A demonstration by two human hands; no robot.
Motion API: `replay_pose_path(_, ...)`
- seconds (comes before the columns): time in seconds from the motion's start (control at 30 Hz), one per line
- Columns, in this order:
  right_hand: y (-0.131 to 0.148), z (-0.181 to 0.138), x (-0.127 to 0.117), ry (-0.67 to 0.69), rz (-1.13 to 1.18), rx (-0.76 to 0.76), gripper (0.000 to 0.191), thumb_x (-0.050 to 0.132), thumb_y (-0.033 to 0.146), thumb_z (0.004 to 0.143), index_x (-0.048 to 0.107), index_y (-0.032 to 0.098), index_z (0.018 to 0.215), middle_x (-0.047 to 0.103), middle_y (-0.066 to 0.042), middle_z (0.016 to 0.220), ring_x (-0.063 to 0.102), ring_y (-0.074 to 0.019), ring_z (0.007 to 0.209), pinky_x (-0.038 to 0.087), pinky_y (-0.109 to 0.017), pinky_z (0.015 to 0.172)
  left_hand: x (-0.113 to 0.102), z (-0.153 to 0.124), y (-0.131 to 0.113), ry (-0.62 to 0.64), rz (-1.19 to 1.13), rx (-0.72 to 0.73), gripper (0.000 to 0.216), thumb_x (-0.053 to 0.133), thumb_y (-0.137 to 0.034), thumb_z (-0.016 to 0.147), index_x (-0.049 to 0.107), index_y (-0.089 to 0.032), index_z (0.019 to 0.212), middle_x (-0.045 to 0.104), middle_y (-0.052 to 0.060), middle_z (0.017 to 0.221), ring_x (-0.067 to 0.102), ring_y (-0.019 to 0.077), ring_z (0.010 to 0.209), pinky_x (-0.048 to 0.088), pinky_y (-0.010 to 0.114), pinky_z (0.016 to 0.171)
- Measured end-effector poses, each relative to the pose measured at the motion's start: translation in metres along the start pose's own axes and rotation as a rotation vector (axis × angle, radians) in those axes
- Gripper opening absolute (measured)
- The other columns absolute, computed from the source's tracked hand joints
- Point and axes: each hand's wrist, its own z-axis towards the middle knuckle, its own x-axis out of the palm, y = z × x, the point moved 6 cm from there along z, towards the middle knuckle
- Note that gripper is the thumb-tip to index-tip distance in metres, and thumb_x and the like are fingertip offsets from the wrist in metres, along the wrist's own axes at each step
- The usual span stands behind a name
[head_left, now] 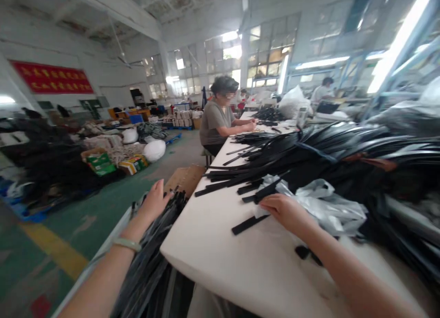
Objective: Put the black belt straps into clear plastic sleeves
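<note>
My left hand (155, 200) reaches down beside the table's left edge and rests on a bundle of black strips (151, 258) lying in a container there; its fingers are closed on the strips' top end. My right hand (285, 210) lies on the white table (220, 258), fingers stretched flat toward a loose black strip (248, 224) and touching a crumpled clear plastic bag (326, 203). A big heap of black strips (309, 157) covers the table beyond and to the right.
Another person (220, 118) sits at the same table farther along, hands on more strips. A cardboard box (187, 178) stands on the green floor by the table. Boxes, white sacks (154, 149) and dark piles fill the floor at left.
</note>
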Motion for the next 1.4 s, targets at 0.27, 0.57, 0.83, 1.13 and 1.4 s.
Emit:
replay_pose_path(0.27,0.000,-0.002,-0.014,-0.196,0.004,0.150,0.023,0.045,0.017,0.089,0.067,0.018,0.084,0.067,-0.005,0.082,0.060,-0.0178,0.078,0.044,-0.027,0.072,0.012,-0.019,-0.267,0.235,-0.685,0.718,0.046,0.066,-0.016,0.074,0.059,-0.022,0.119,0.061,0.007,0.115,0.057,0.0183,0.101,0.046,0.032,0.089)
replay_pose_path(0.57,-0.002,-0.004,-0.033,-0.387,0.319,0.119,0.031,0.033,0.031,0.097,0.061,0.018,0.096,0.064,-0.005,0.085,0.058,-0.0174,0.079,0.045,-0.028,0.072,0.015,0.013,-0.291,0.238,-1.227,0.553,0.020,0.070,-0.030,0.071,0.063,-0.013,0.064,0.059,0.002,0.069,0.053,0.0127,0.066,0.040,0.023,0.061)
replay_pose_path(0.83,-0.003,-0.004,-0.029,-0.407,0.131,0.187,0.034,0.050,0.029,0.092,0.056,0.018,0.061,0.056,-0.001,0.066,0.053,-0.0140,0.064,0.039,-0.024,0.062,0.043,0.017,-0.285,0.312,-1.456,0.403,0.036,0.073,-0.033,0.069,0.043,-0.015,0.059,0.041,-0.005,0.062,0.036,0.0075,0.058,0.030,0.021,0.056)
replay_pose_path(1.13,-0.010,-0.005,-0.038,-0.408,-0.052,0.329,0.025,0.042,0.024,0.093,0.065,0.020,0.084,0.065,-0.005,0.082,0.060,-0.0196,0.076,0.038,-0.028,0.067,0.039,0.027,-0.269,0.118,-0.981,0.505,0.025,0.063,-0.022,0.074,0.043,-0.018,0.059,0.053,0.001,0.075,0.050,0.0143,0.072,0.039,0.024,0.064)
replay_pose_path(1.4,-0.007,-0.005,-0.044,-0.289,0.120,0.425,0.024,0.051,0.032,0.086,0.057,0.019,0.067,0.055,0.001,0.060,0.050,-0.0141,0.056,0.030,-0.024,0.053,0.024,0.046,-0.235,-0.252,-0.436,0.426,0.022,0.042,-0.009,0.081,0.060,-0.019,0.088,0.065,0.005,0.088,0.060,0.0195,0.086,0.045,0.031,0.078)
